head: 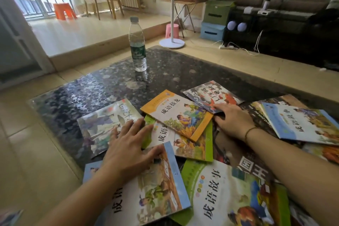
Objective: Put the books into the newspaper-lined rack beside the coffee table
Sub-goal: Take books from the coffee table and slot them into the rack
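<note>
- Surface: dark pebble-patterned coffee table (88, 95) on a tiled floor; a water bottle (138, 46) stands upright at its far side; a fan stand (171, 24) and storage boxes (214, 20) sit beyond.
- Grip: my left hand (128, 150) lies flat, fingers spread, across a grey book (102, 124) and a blue-edged book (156, 185); my right hand (233, 121) rests open, fingertips on a red-and-white book (211, 95); neither grasps anything.
- Books: thin illustrated paperbacks, scattered and overlapping on the table's near half; an orange-bordered book (176, 113) lies between my hands.
</note>
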The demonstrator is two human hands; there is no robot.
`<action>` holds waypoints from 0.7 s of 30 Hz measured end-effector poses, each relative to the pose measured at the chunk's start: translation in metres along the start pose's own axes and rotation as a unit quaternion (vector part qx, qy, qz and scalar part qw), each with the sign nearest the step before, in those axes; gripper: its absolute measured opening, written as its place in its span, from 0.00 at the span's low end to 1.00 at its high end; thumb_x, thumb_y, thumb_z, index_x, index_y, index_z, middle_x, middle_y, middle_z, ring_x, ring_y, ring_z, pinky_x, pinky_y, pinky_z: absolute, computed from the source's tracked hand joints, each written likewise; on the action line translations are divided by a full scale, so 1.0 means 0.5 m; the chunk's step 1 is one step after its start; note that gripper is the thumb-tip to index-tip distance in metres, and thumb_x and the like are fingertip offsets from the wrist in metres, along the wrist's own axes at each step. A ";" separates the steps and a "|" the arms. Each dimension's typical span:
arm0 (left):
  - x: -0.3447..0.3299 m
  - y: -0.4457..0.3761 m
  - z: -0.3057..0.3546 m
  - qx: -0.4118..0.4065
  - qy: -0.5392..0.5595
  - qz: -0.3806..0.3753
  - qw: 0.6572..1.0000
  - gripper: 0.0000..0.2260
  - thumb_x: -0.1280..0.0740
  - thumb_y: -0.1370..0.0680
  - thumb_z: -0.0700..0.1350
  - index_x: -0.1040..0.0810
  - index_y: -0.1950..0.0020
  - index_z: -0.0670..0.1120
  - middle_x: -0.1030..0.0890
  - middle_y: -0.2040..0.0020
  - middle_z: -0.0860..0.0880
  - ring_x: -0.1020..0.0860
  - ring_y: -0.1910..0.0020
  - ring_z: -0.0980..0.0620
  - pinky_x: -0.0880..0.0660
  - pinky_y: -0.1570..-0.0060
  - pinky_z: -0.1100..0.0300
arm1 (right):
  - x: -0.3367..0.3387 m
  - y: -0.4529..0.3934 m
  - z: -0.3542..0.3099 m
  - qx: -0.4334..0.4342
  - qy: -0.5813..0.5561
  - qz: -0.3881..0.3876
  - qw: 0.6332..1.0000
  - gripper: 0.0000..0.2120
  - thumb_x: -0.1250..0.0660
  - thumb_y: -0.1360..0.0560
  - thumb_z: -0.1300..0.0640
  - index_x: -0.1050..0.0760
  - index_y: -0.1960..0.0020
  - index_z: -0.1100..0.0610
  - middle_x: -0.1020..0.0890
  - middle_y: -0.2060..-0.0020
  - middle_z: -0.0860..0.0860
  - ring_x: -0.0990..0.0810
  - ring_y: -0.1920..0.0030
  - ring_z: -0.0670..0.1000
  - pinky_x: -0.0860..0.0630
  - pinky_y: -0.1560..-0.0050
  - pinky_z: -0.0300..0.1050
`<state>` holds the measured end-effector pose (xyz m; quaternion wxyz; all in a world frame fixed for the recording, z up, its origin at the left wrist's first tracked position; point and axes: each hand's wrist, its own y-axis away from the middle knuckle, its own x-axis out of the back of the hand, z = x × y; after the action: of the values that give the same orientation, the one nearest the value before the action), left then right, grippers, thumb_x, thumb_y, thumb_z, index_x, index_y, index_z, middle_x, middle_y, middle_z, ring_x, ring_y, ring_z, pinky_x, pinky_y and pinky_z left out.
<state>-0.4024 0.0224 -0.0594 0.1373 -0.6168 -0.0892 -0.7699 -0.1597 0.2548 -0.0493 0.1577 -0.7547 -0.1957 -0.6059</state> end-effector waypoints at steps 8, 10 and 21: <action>0.009 0.010 0.012 -0.012 -0.003 0.063 0.998 0.39 0.57 0.29 0.76 0.38 0.24 0.59 0.38 0.23 0.55 0.43 0.23 0.50 0.50 0.24 0.43 | 0.051 0.064 -0.027 0.134 0.124 0.118 0.976 0.17 0.41 0.21 0.51 0.26 0.35 0.41 0.18 0.46 0.51 0.20 0.47 0.56 0.24 0.52 0.48; 0.009 0.012 0.012 -0.020 -0.010 0.098 0.995 0.35 0.55 0.27 0.73 0.32 0.27 0.57 0.31 0.26 0.53 0.37 0.27 0.48 0.43 0.26 0.42 | 0.052 0.111 -0.024 0.159 0.048 0.161 0.973 0.15 0.37 0.24 0.56 0.21 0.39 0.46 0.16 0.48 0.51 0.19 0.48 0.57 0.20 0.53 0.50; 0.026 0.117 0.167 0.008 0.033 0.179 0.983 0.17 0.42 0.22 0.54 0.18 0.56 0.47 0.17 0.56 0.44 0.22 0.56 0.39 0.25 0.56 0.48 | 0.053 0.494 0.082 0.200 -0.070 0.226 0.951 0.21 0.41 0.33 0.63 0.17 0.45 0.60 0.15 0.50 0.55 0.16 0.49 0.53 0.20 0.51 0.48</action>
<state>-0.3088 -0.0085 -0.0297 0.2808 -0.5962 0.0215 -0.7518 0.0003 0.0612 -0.0326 0.4247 -0.7723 -0.1477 -0.4487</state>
